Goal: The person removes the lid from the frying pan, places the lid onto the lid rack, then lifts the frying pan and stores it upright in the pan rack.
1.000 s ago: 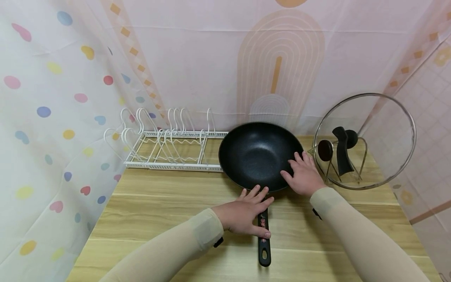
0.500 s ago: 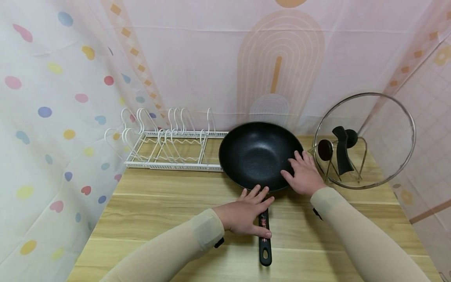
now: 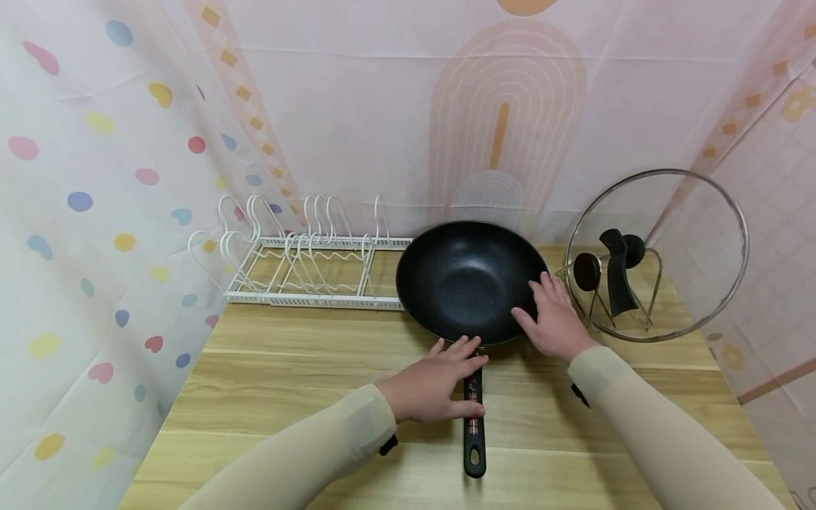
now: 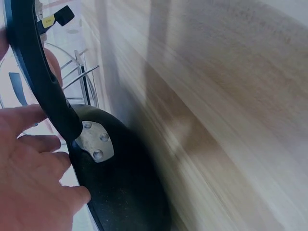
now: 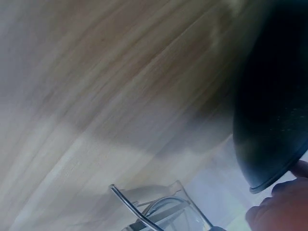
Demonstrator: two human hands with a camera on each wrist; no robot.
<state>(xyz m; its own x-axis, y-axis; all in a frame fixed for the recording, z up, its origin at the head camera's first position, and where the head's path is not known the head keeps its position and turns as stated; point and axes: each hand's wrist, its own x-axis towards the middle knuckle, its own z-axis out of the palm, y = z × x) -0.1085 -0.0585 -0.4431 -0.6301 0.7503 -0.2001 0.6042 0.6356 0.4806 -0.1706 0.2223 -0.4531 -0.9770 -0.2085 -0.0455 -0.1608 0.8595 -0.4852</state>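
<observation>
A black wok (image 3: 472, 283) sits on the wooden table, its long handle (image 3: 474, 443) pointing toward the front edge. My left hand (image 3: 433, 386) lies over the near rim and the start of the handle, fingers spread and straight. In the left wrist view its fingertips (image 4: 77, 195) meet the wok's edge beside the riveted metal bracket (image 4: 97, 142). At the near right of the rim is my right hand (image 3: 556, 322), its fingers extended and spread. The right wrist view catches part of those fingers (image 5: 284, 202) right at the rim.
To the left stands a white wire dish rack (image 3: 312, 301), its right end running up to the wok. A glass lid (image 3: 701, 269) stands upright at the right in a metal holder (image 3: 655, 290). Patterned curtains (image 3: 350, 120) enclose the table (image 3: 306, 354) at the back and sides.
My left hand has shifted slightly left, and the handle's end has swung a little the same way. My right hand has drawn slightly to the right along the rim.
</observation>
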